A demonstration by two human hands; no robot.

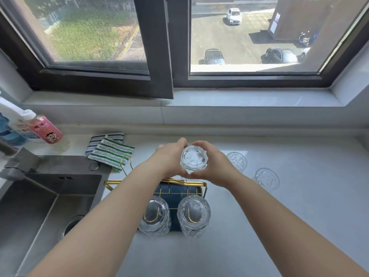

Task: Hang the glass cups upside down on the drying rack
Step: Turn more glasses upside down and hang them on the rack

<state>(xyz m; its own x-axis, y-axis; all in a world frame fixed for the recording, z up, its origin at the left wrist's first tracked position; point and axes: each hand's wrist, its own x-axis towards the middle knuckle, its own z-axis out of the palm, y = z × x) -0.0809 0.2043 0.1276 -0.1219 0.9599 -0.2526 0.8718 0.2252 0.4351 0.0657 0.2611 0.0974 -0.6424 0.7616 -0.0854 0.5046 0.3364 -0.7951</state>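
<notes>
Cupping an upturned glass cup (pixel 194 158) between them, the left hand (pixel 171 156) at 9 o'clock and right hand (pixel 216 164) at 3 o'clock hold it above the drying rack (pixel 180 189), where 2 hung cups (pixel 154 215) sit at 6 o'clock.

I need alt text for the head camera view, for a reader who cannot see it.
Both hands, left hand and right hand, hold an upside-down glass cup above a gold wire drying rack where two glass cups already hang. Two more cups wait on the white counter, right of the rack; a sink lies left.
</notes>
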